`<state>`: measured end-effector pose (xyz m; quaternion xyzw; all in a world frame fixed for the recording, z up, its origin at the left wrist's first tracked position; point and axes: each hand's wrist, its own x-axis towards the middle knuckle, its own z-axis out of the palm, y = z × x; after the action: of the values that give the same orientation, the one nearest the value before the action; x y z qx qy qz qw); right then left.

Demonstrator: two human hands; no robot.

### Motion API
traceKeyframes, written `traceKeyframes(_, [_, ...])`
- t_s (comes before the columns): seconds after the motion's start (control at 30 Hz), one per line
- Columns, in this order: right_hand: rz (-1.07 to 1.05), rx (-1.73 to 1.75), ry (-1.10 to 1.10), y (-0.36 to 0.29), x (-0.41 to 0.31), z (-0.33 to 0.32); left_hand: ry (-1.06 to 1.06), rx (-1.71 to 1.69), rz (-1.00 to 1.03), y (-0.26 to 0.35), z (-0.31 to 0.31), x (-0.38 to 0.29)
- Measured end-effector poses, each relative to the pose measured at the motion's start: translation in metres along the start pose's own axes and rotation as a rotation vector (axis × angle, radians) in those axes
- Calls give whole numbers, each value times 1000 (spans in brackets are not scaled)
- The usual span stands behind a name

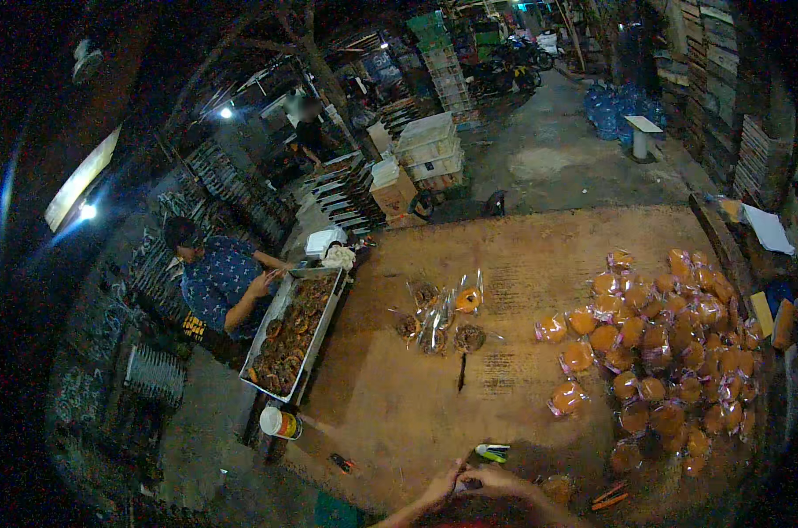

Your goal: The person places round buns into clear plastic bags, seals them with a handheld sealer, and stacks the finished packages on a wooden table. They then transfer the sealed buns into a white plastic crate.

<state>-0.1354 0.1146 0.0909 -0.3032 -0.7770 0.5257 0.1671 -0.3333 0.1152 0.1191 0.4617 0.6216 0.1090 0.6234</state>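
Observation:
My left hand (445, 483) and my right hand (494, 476) meet at the table's near edge, their fingers closed around a small glossy thing (469, 484) that is mostly hidden and too blurred to name. Just beyond my fingertips lies a green and white stapler (492, 453). Farther up the wooden table (385, 389) is a loose group of ring doughnuts in clear plastic, among them a dark-topped doughnut (470, 338) and an orange-brown doughnut (469, 299). To the right spreads a large heap of round brown buns (659, 346) in clear wrappers with pinkish ends.
A metal tray (293, 330) of dark-topped doughnuts stands along the left edge, where a co-worker (220, 284) has both hands at it. Nearby are a white tub (280, 422), a small dark tool (341, 463) and a white foam box (326, 243). Orange sticks (610, 496) lie at lower right.

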Motion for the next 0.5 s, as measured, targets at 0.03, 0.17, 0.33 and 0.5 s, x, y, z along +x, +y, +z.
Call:
traceKeyframes(0.03, [-5,3,-10,6,7,-2,-20,-95,19,1,0,2])
traceKeyframes(0.17, [-138,5,69,13,23,-5,96,-88,-82,-24,-4,25])
traceKeyframes(0.33, [-92,-5,-32,-4,23,-19,29,-525,-176,-67,-3,52])
traceKeyframes(0.5, [-124,-55,-3,-14,28,-34,31,-612,-211,-75,-5,62])
